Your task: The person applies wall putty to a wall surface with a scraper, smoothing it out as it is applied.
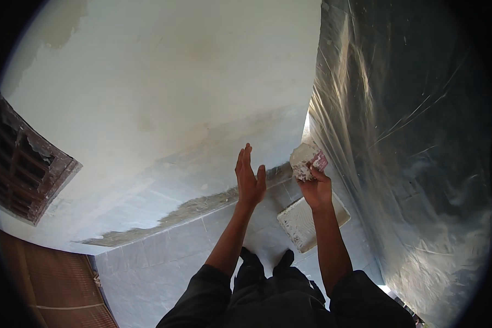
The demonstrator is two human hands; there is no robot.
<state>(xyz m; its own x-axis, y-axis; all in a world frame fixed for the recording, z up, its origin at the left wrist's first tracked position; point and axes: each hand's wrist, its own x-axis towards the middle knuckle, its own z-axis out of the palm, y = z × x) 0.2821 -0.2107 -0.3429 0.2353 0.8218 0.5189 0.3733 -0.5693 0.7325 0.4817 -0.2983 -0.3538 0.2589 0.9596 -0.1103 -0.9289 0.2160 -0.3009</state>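
Observation:
My left hand (249, 183) is raised in front of the wall with its fingers stretched out and nothing in it. Its thumb stands apart from the fingers. To the right, my right hand (317, 188) grips a roundish, white-crusted piece with a pink patch (306, 159); its exact kind I cannot make out. The piece is held up and touches neither the wall (202, 71) nor the plastic sheet. Below my right forearm, a white paint tray (292, 221) with a ribbed surface and smeared edges lies on the floor, partly hidden by the arm.
A large plastic sheet (410, 136) hangs along the right side. Grey floor tiles (164, 262) meet the wall at a rough, bare strip. A dark, worn lattice frame (30, 161) sits in the wall at the left, above a brown panel (60, 273).

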